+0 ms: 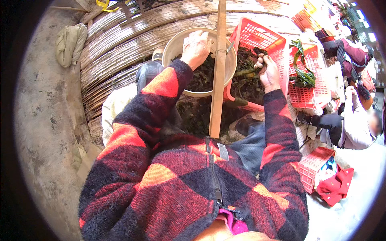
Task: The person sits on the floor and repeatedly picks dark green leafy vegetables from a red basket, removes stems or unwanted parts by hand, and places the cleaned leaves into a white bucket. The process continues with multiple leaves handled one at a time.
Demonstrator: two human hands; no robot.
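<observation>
My left hand (196,48) is over the far side of a round pale basin (199,94) that holds dark leafy seaweed (200,76). Its fingers are curled, and whether anything is in them is hidden. To the right, my right hand (269,72) pinches a strip of seaweed (251,72) above a red plastic crate (256,33) with more dark seaweed in it. A long wooden slat (217,90) runs from my lap across the basin. A small metal piece (230,47) sticks out from the slat's right side, beside a thin wire binding.
Another red crate (306,96) with green seaweed (301,69) draped over it stands to the right. Two people sit farther right. A smaller red crate (315,168) and red cloth (336,185) lie at lower right. A cloth sack (71,45) rests left.
</observation>
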